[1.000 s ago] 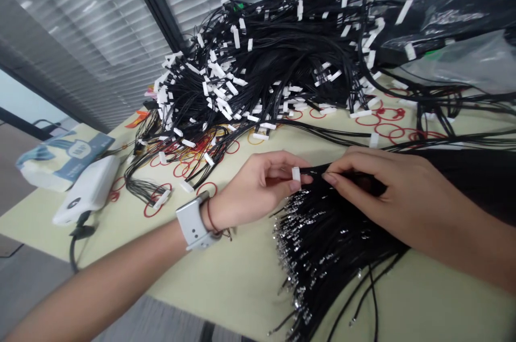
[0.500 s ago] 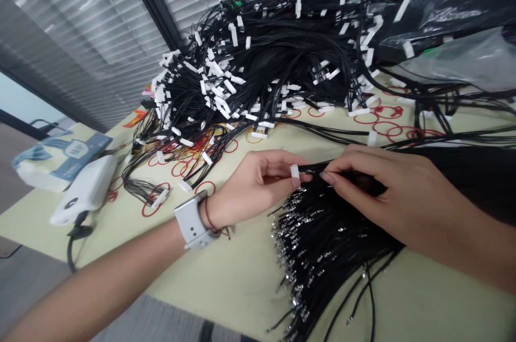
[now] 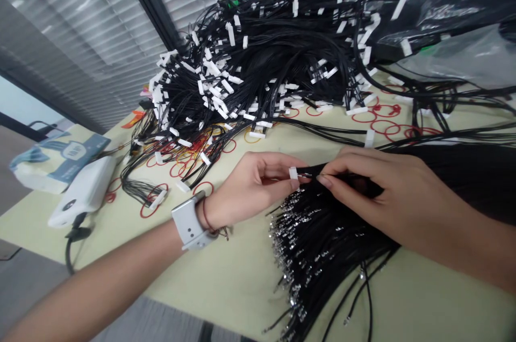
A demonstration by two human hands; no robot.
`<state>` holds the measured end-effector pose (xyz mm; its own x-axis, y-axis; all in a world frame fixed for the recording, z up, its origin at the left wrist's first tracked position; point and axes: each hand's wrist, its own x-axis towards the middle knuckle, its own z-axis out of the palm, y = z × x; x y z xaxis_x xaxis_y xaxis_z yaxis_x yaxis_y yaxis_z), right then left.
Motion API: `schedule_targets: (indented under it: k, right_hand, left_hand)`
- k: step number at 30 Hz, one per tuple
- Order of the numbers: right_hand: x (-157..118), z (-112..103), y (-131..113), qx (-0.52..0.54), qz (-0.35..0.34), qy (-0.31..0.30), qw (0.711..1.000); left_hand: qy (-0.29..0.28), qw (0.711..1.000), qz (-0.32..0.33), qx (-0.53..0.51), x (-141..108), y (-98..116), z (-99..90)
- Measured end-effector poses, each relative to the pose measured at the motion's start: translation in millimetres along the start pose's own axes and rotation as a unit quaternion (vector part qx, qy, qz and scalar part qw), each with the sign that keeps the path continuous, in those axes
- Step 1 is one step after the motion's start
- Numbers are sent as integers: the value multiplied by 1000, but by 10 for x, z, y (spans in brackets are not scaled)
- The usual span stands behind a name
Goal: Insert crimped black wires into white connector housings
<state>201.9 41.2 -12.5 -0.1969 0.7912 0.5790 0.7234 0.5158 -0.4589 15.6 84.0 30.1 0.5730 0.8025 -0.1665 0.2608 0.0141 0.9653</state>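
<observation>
My left hand [image 3: 262, 178] pinches a small white connector housing [image 3: 294, 173] between thumb and fingers. Just to its right, my right hand [image 3: 374, 186] is closed in a pinch on a thin black wire [image 3: 309, 173], whose tip points at the housing. Whether the tip is inside the housing I cannot tell. Below both hands spreads a thick bundle of loose black wires [image 3: 322, 245] with bare silvery metal terminals at their ends. Part of the bundle is hidden under my right hand.
Behind lies a big heap of black cables [image 3: 278, 57] with white connectors. Red rubber bands [image 3: 385, 127] are scattered on the pale table [image 3: 226, 277]. At left are a white power bank-like device [image 3: 86, 191] and a tissue pack [image 3: 60, 156]. Clear plastic bags [image 3: 471, 59] sit back right.
My right fingertips have shifted very slightly left with the wire, and the view has moved a little. My left hand still pinches the white connector housing.
</observation>
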Motion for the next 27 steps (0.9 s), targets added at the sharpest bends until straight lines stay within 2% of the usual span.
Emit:
schedule_targets:
  k: [18,23,27]
  right_hand:
    - [7,-13,26,8,-41,0,999]
    - [8,-8,23,-16,-57,6,998]
    - [2,15,22,-39,-81,16,996]
  left_hand:
    - [-34,999,-4,-8,0,52,11]
    - [-24,1000,-20,-3,2,60,24]
    - [-22,1000,-7,5,-3,36,50]
